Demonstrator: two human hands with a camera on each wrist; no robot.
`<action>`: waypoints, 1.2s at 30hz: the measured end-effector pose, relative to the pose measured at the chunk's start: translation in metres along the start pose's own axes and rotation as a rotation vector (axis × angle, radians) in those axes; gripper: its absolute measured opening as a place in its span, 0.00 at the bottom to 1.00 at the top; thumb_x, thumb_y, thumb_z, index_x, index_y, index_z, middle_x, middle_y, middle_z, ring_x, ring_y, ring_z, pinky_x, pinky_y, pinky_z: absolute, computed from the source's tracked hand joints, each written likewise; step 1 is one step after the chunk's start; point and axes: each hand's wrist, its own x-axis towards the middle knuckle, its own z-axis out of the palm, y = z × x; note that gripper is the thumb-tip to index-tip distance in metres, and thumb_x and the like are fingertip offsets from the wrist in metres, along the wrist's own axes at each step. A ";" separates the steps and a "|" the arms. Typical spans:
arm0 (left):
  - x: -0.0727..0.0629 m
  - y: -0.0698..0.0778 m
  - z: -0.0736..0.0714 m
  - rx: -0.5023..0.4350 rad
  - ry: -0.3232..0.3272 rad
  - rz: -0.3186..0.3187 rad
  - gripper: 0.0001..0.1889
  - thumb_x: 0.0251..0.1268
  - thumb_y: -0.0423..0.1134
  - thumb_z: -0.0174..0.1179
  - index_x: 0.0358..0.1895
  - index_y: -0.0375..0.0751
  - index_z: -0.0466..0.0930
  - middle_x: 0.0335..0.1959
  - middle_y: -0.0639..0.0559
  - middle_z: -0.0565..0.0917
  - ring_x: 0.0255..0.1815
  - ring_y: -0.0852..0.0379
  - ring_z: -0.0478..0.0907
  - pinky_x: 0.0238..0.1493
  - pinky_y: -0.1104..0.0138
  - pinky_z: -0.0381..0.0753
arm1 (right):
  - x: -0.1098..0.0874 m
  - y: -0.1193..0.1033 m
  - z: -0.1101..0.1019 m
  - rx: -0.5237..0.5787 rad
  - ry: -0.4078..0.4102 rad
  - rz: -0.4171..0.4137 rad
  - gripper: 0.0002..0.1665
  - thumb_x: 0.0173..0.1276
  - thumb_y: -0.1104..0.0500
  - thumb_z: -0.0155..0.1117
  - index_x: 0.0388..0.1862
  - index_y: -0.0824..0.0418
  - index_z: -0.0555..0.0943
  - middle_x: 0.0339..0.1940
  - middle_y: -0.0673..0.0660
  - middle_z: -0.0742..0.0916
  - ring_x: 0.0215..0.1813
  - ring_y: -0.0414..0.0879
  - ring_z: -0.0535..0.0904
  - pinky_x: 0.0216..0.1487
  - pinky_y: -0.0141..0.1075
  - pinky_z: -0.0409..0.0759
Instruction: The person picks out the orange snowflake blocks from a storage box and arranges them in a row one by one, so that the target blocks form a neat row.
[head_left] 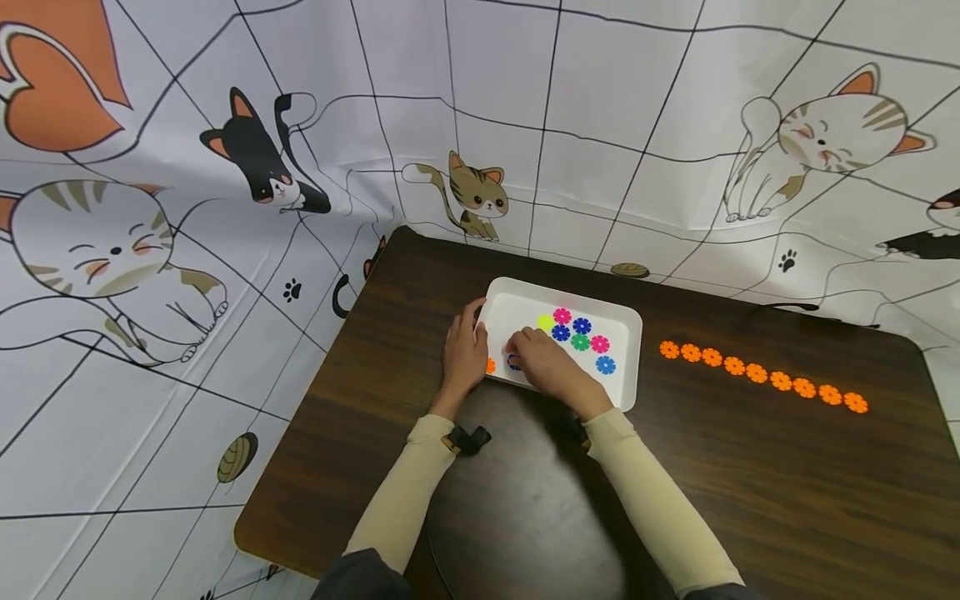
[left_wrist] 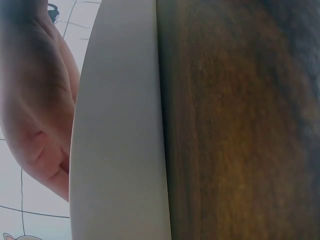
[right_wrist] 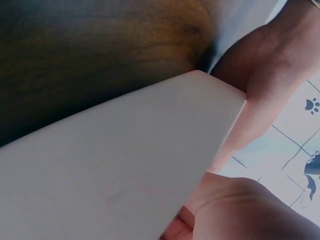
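A white tray on the dark wooden table holds several flower-shaped plastic discs, among them a pink disc, a green disc and a light blue disc. My left hand grips the tray's left edge; an orange disc lies just beside it inside. Over the tray's near left part, my right hand bends its fingers down at a dark blue disc, which they partly cover. Whether they pinch it is hidden. Both wrist views show mainly the tray's outer wall.
To the right of the tray, several orange discs lie in a slanting row on the table. A white cloth printed with cats hangs behind and to the left of the table. A thin cable runs near my left forearm.
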 end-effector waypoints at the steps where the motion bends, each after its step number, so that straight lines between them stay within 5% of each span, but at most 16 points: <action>1: 0.000 -0.001 0.000 0.006 0.003 0.000 0.24 0.79 0.38 0.46 0.74 0.57 0.67 0.51 0.40 0.79 0.50 0.41 0.75 0.52 0.49 0.73 | 0.000 0.000 0.000 0.004 0.003 -0.002 0.13 0.72 0.63 0.64 0.53 0.67 0.80 0.46 0.62 0.84 0.48 0.54 0.80 0.59 0.45 0.81; 12: -0.003 -0.002 0.000 -0.004 -0.006 -0.007 0.23 0.79 0.39 0.45 0.74 0.58 0.67 0.49 0.41 0.79 0.49 0.42 0.75 0.51 0.48 0.73 | 0.010 -0.002 0.009 0.081 -0.006 -0.075 0.18 0.66 0.60 0.72 0.51 0.68 0.81 0.44 0.62 0.84 0.46 0.53 0.80 0.56 0.46 0.81; 23: 0.000 -0.001 -0.001 0.025 -0.006 0.019 0.24 0.80 0.39 0.44 0.74 0.57 0.66 0.45 0.42 0.77 0.44 0.43 0.72 0.47 0.53 0.70 | 0.022 -0.003 0.015 0.095 0.000 -0.044 0.21 0.67 0.53 0.73 0.49 0.67 0.81 0.43 0.61 0.85 0.46 0.52 0.81 0.56 0.45 0.81; 36: -0.001 -0.002 -0.002 0.011 -0.004 0.014 0.23 0.81 0.40 0.45 0.74 0.58 0.66 0.46 0.43 0.77 0.45 0.44 0.73 0.48 0.52 0.71 | 0.030 -0.004 0.020 0.022 0.011 -0.064 0.19 0.68 0.53 0.71 0.47 0.66 0.83 0.40 0.60 0.86 0.43 0.53 0.81 0.53 0.45 0.81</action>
